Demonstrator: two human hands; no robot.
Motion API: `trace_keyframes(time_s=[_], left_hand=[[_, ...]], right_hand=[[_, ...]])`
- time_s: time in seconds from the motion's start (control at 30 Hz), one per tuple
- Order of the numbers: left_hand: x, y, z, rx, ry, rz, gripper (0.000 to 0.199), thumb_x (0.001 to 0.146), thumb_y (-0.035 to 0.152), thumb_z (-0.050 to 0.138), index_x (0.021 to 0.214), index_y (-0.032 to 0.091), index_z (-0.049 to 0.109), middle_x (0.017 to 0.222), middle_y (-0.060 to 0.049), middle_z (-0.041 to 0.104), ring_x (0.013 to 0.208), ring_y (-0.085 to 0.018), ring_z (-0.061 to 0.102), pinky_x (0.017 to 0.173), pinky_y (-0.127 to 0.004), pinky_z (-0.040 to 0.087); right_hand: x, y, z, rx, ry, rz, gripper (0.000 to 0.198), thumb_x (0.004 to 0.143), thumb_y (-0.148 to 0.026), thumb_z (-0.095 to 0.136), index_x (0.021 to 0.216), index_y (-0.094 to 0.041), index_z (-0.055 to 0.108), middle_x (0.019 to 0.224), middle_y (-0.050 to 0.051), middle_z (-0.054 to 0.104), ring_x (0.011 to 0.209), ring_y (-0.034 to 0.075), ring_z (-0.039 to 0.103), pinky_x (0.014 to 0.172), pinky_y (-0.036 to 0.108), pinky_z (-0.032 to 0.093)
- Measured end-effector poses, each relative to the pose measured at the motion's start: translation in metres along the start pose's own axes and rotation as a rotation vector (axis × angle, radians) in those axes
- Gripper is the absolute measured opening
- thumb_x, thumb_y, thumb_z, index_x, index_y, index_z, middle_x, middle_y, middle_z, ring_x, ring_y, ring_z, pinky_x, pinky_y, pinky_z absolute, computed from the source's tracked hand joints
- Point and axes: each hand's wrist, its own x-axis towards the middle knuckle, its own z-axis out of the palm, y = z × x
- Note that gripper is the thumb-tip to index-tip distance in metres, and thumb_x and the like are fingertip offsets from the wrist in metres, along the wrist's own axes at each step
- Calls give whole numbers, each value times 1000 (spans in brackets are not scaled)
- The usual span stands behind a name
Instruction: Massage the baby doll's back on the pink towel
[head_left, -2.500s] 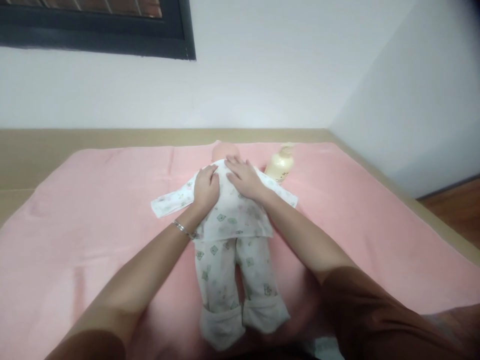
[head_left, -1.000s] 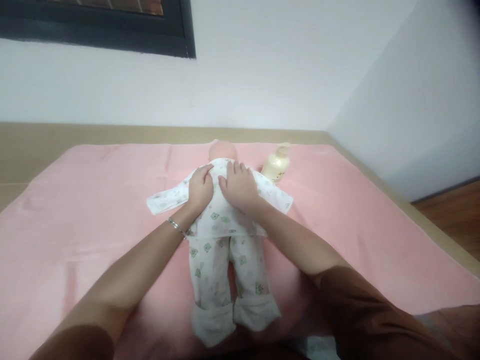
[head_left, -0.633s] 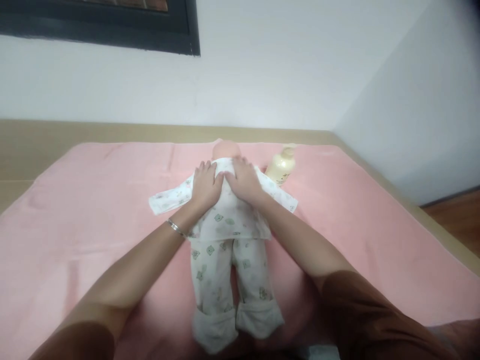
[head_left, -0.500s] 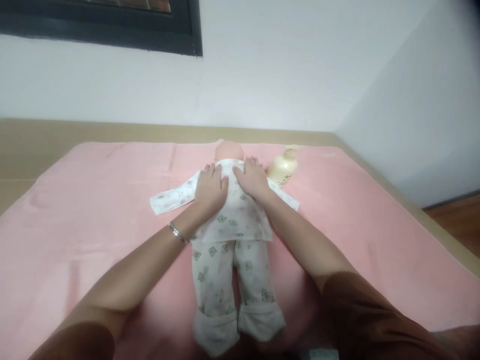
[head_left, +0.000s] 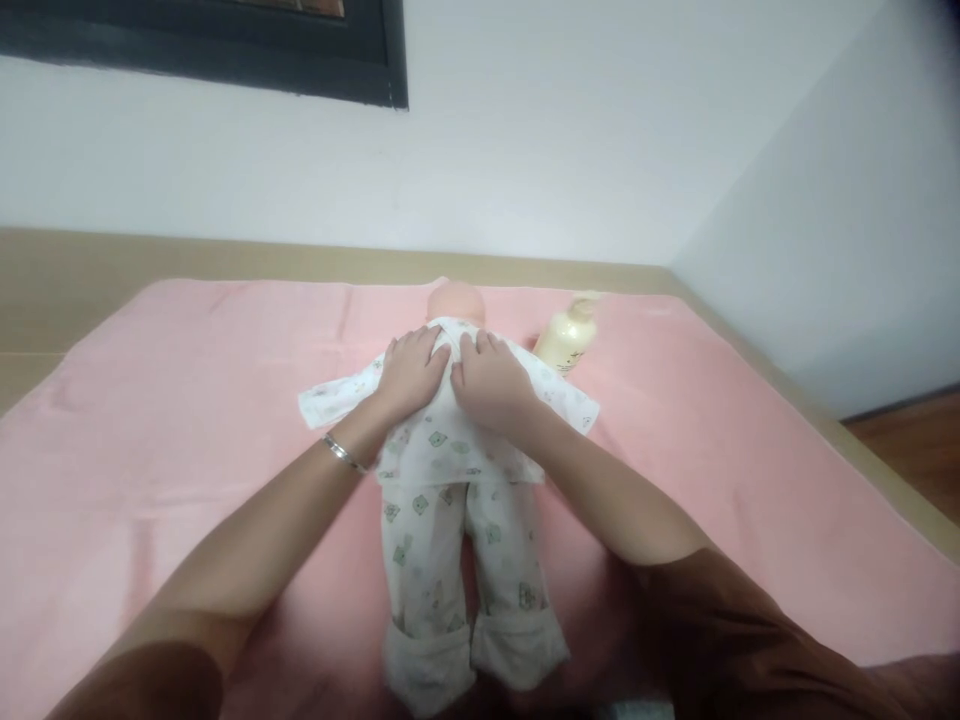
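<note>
A baby doll [head_left: 456,300] lies stretched out on a pink sheet, its head at the far end and no face showing. It wears a white printed shirt [head_left: 450,445] and matching trousers [head_left: 427,540] with turned-up cuffs. My left hand [head_left: 412,370] rests on the left of the shirt's upper part, fingers loosely apart and pointing to the collar. Against the right half lies my right hand [head_left: 495,380], its fingers slightly bent and resting on the cloth. The shirt is creased between my hands, just below the collar.
A pale yellow pump bottle [head_left: 568,338] stands tilted beside the doll's right-hand sleeve. The pink sheet [head_left: 225,400] covers a wooden-edged surface, with a white wall [head_left: 540,150] behind it. A dark frame [head_left: 330,70] is on the wall at upper left.
My right hand has slid inward and toward me from the shoulder, and its fingers are more bent. My left hand has shifted slightly left. The shirt has creased near the collar.
</note>
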Motion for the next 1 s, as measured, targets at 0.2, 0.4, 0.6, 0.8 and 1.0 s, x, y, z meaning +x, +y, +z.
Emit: trace_keyframes(time_s=[0.2,0.4,0.6,0.8,1.0], left_hand=[[-17,18,9,197,129,153,50,97,20,31,136,-1,54,136,-25,59,130,-33,53,119,-50,36],[-13,17,-1,113,39,141,45,94,17,34,128,6,60,130,-19,64,127,-29,55,117,-46,40],[4,-4,-9,-77,-34,-5,41,100,35,27,111,17,62,119,-13,69,111,-27,63,101,-43,50],[-15,19,-1,221,40,5,37,97,23,31,111,9,62,120,-22,66,119,-35,59,107,-53,45],[-28,35,3,307,59,123,41,98,18,30,116,0,62,125,-26,63,133,-37,52,121,-51,34]], right_hand=[[29,24,3,215,-71,124,51,103,-31,30,133,4,52,139,28,58,130,33,55,111,42,40],[24,21,1,109,-74,62,49,104,-33,30,132,1,52,136,25,59,128,32,53,110,41,40],[-7,-6,-9,-191,-42,-152,36,100,-18,33,117,-5,63,114,22,66,106,31,59,92,40,47],[16,14,-10,37,-72,31,40,102,-29,31,106,-12,67,107,17,72,100,29,65,87,37,48],[32,30,-4,167,-121,148,47,103,-34,28,110,-11,68,115,17,73,105,27,68,86,33,47]])
